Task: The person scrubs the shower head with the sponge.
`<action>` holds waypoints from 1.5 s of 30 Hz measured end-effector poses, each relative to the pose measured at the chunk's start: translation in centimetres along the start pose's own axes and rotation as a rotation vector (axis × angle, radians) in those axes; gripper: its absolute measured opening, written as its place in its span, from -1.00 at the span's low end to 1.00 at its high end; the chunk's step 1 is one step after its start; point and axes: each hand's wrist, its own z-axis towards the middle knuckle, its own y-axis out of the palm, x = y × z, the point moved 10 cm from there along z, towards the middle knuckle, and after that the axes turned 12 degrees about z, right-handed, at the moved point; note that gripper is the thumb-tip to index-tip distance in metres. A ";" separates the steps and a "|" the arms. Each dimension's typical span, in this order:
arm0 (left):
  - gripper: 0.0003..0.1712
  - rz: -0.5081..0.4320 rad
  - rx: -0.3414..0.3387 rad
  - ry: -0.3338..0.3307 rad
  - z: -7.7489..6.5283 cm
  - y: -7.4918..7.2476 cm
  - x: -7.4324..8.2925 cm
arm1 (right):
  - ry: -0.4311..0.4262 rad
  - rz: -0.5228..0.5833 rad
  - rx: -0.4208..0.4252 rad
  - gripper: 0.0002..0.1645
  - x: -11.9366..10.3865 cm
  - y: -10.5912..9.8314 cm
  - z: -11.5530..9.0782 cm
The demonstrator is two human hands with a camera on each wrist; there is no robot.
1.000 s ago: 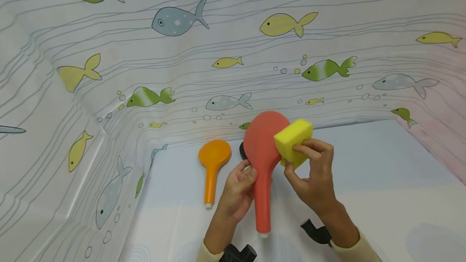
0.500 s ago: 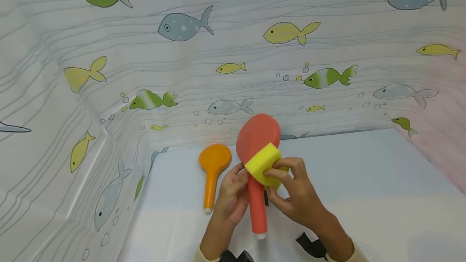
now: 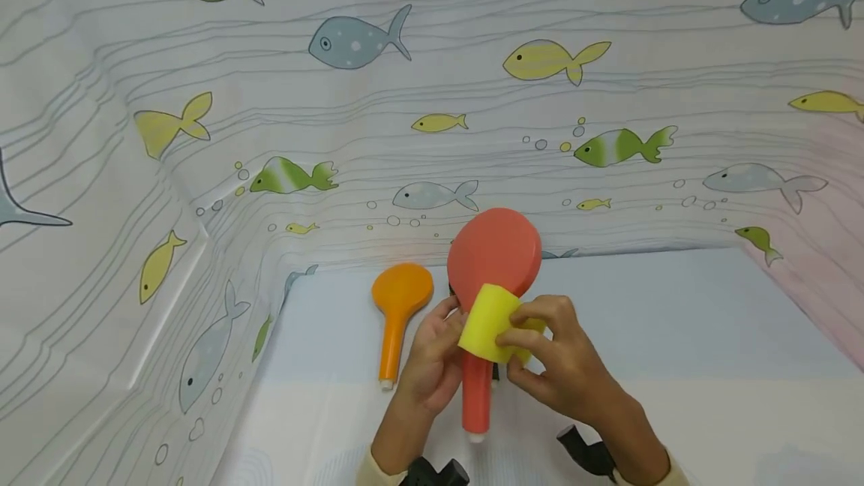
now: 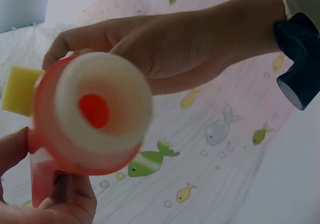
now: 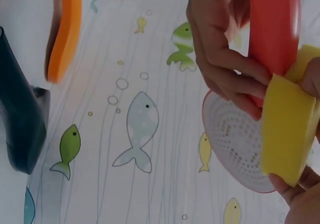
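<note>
Crossing the red shower head [image 3: 496,250], the yellow sponge [image 3: 487,325] is pinched by the right grip [image 3: 563,358] in the head view. From the left wrist, the shower head is seen end-on; from the right, clasped by the left grip [image 5: 217,47].

Left hand [image 3: 432,364] near 6 o'clock in head view, gripping, thumb [image 3: 448,338] on the near side. Left forearm [image 3: 401,433] aims at 1 o'clock. Right hand [image 3: 565,364] at 3 o'clock from the left, close by, fingers [image 3: 525,338] bent, pinching. Right forearm [image 3: 628,426] aims between 10 and 11.
</note>
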 end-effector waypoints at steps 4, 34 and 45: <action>-0.45 0.030 -0.021 0.000 0.3 0.4 -0.2 | -0.004 -0.127 0.127 -0.73 0.6 -1.8 0.1; -0.37 0.046 0.012 0.060 0.4 0.0 0.2 | 0.435 0.369 0.265 -0.44 1.2 -1.4 1.6; -0.33 0.153 -0.037 0.061 0.3 1.1 -0.3 | 0.424 0.549 0.436 -0.45 4.0 -3.3 -0.6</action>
